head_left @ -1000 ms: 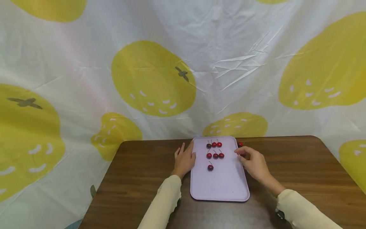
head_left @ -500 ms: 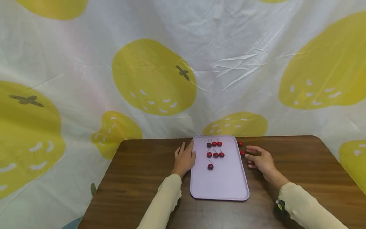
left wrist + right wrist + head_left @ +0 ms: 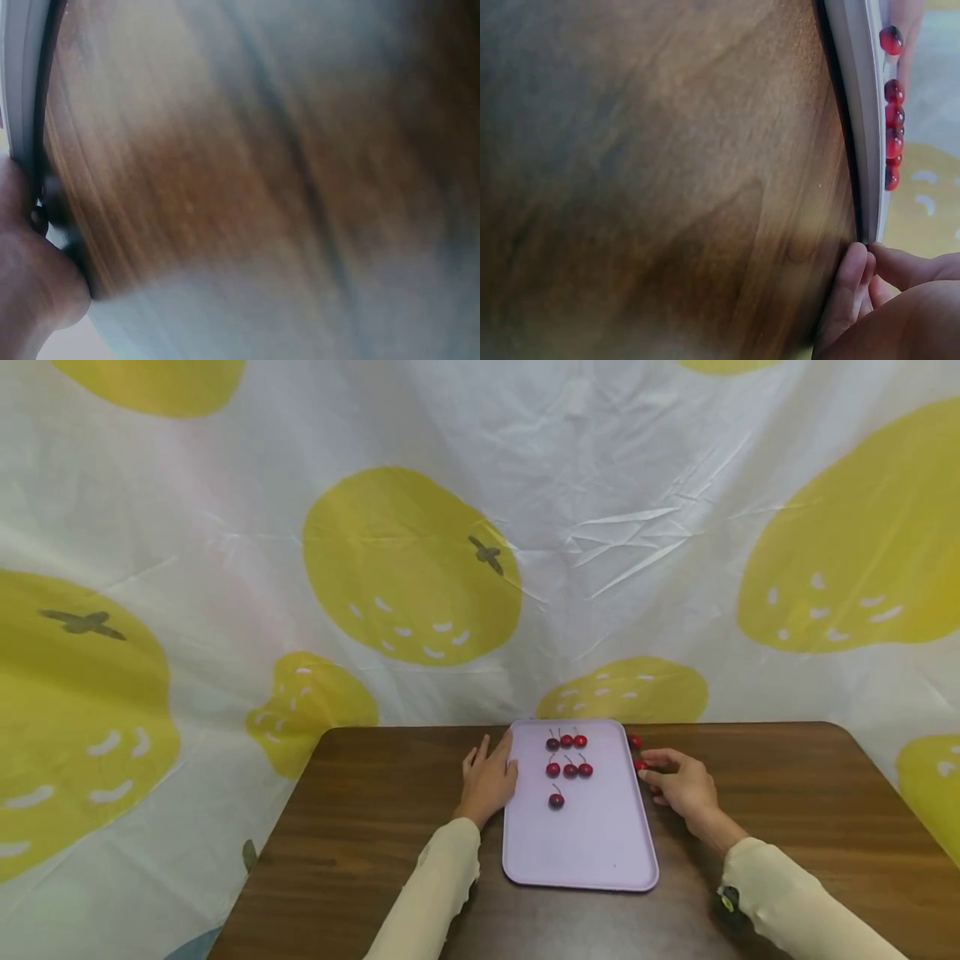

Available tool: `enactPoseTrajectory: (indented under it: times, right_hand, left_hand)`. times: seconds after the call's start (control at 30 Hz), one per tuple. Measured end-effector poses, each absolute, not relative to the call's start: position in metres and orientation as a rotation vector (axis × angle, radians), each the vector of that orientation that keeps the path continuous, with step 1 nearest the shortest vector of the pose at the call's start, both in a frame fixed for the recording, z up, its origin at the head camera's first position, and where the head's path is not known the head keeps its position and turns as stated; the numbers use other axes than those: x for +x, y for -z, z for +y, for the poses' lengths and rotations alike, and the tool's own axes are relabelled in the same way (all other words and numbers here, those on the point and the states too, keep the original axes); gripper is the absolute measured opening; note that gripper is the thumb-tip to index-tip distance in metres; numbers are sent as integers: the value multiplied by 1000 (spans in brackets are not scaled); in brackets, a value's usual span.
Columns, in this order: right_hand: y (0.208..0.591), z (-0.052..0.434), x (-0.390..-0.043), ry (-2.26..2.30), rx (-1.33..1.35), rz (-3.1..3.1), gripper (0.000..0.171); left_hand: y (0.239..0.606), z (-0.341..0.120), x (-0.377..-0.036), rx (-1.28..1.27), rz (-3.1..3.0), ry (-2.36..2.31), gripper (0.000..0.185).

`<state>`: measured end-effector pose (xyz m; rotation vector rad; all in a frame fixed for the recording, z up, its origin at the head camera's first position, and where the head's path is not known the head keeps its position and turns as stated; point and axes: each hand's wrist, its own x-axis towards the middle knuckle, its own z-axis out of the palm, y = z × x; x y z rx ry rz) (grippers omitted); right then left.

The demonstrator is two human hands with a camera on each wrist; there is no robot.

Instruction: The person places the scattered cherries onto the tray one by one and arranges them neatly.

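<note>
A lilac tray (image 3: 577, 852) lies on the table. On its far half sit cherries with stems: a row of three (image 3: 566, 741), a second row of three (image 3: 570, 771), and a single cherry (image 3: 556, 801) nearer. My left hand (image 3: 487, 781) rests along the tray's left edge, fingers extended. Just outside the right edge, my right hand (image 3: 686, 789) pinches a red cherry (image 3: 641, 765) between thumb and forefinger. In the right wrist view, the fingertips of the right hand (image 3: 892, 300) meet beside the tray's rim (image 3: 859, 112), and that cherry is hidden.
Another cherry (image 3: 635, 741) lies on the table beyond the right hand, by the tray's far right corner. The brown wooden table (image 3: 375, 827) reaches back to a white cloth (image 3: 585, 577) printed with yellow fruit.
The right hand drew back from over the tray's right edge to the cherries outside it, then closed its fingertips around one. The left hand stayed at the tray.
</note>
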<state>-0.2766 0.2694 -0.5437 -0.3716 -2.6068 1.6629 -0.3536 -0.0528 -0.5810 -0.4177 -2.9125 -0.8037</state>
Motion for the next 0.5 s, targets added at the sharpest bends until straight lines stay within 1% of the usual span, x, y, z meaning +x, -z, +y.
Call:
enactPoseTrajectory:
  times: [0.27, 0.5]
  right_hand:
    - [547, 269, -273, -1656, -410, -2555, 37]
    - [544, 265, -265, -1655, -388, -2540, 35]
  left_hand:
    - [584, -52, -353, -415, -2931, 777, 60]
    - [580, -52, -352, -411, -2930, 809, 61]
